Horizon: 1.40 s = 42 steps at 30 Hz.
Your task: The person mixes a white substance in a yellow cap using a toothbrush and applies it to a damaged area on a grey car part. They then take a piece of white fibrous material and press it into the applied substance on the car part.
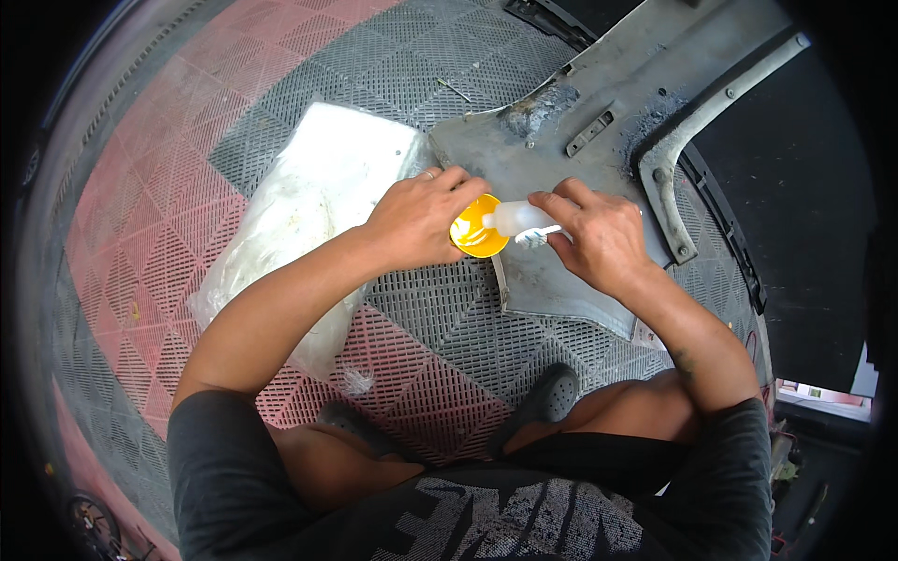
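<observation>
My left hand (426,215) grips a yellow cup (484,241) by its left side, fingers wrapped round its rim. The cup's open mouth faces up, and whitish streaks show inside. From the right, my right hand (601,234) holds a small translucent white bottle (517,218), tipped almost level, its narrow end at the cup's opening. A small white piece with bluish marks (535,236) shows below the bottle by my right fingers; I cannot make out its kind. Whether liquid is flowing is too small to tell.
A worn grey vehicle body panel (585,266) lies beyond and right of my hands, with a metal bracket (666,192) along it. White plastic sheeting (309,187) lies to the left. Red and grey grated tiles (421,313) cover the floor. My dark clogs (547,397) are close in front.
</observation>
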{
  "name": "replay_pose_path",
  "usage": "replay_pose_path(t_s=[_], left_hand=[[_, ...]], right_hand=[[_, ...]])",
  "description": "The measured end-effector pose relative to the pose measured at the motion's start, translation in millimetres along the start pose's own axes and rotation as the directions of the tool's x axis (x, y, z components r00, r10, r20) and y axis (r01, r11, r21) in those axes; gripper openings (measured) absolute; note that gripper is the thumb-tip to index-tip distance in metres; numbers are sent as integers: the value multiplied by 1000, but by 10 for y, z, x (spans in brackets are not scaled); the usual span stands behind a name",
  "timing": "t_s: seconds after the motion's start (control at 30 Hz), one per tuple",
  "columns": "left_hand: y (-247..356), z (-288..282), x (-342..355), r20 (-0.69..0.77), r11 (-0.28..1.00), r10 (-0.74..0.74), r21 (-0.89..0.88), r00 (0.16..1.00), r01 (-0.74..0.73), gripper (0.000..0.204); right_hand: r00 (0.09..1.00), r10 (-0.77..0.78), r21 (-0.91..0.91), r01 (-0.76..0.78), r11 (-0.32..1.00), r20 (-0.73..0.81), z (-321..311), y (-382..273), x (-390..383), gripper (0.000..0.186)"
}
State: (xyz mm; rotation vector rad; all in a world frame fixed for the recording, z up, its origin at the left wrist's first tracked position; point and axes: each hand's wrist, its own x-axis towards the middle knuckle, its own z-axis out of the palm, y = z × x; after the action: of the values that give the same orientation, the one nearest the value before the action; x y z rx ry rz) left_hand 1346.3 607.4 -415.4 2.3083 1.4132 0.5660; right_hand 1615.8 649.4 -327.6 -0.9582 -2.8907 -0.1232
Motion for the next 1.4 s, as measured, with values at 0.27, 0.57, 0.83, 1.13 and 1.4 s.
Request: replay_pose_path(t_s=[0.27,0.57,0.83,1.13,1.4], left_hand=[[-49,43,-17,-38,998,58,-18,998,-59,71],[12,-51,4,89,1000,-27,1,996,27,74],[-6,-54,20,71,1000,-13,-8,997,13,76],[97,-214,-1,-14,992,-6,-123,1000,4,80],[15,213,-76,51,994,-113,11,992,112,82]], right_hand=[[1000,-4,-11,4,1000,5,9,1,41,50],[1000,-13,-8,13,1000,19,1,16,37,47],[994,74,118,-83,990,76,18,26,24,44],[932,230,910,-335,246,281,508,377,-234,62],[806,541,957,-289,3,241,-163,1351,-888,54]])
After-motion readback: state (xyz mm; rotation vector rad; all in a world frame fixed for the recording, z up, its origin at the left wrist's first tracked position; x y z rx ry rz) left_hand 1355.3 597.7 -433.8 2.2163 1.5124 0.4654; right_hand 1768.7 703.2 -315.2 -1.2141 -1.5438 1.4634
